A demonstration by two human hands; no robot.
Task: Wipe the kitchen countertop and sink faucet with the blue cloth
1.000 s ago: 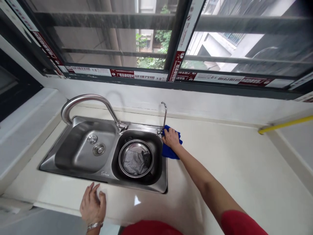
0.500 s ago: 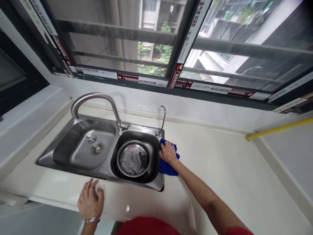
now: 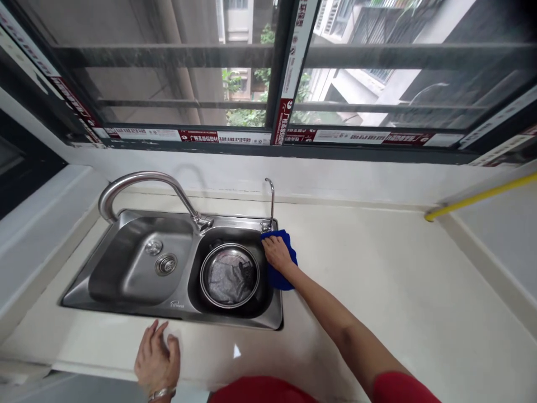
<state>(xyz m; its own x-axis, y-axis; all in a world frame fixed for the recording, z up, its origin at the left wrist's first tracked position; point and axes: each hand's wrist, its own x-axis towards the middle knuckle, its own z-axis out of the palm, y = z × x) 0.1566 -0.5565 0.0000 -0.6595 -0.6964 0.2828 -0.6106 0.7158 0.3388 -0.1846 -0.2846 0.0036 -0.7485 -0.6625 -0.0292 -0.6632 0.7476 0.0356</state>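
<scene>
The right hand point(image 3: 277, 254) is holding a blue cloth point(image 3: 280, 279), with its grip closing over the top and the fingers bending toward the sink point(image 3: 273, 318). The cloth is lying over the sink's right edge and is reaching onto the white table point(image 3: 361, 263), just in front of the small tap point(image 3: 272, 202). The hand is probably sitting on top so that the cloth is staying flat and not slipping. The right arm is stretching out, likely because that edge is lying well away from the body.

The left hand point(image 3: 158, 359) is resting near the front of the table, just before the sink. Its grip is staying loose and open, holding nothing, maybe to help the person lean and keep steady.

In the right side of the sink, a round bowl point(image 3: 202, 275) is holding a crumpled gray thing point(image 3: 229, 280); I cannot tell what it is. The sink walls are probably keeping the bowl from sliding. The big tap point(image 3: 149, 177) is bending over toward the left side.
</scene>
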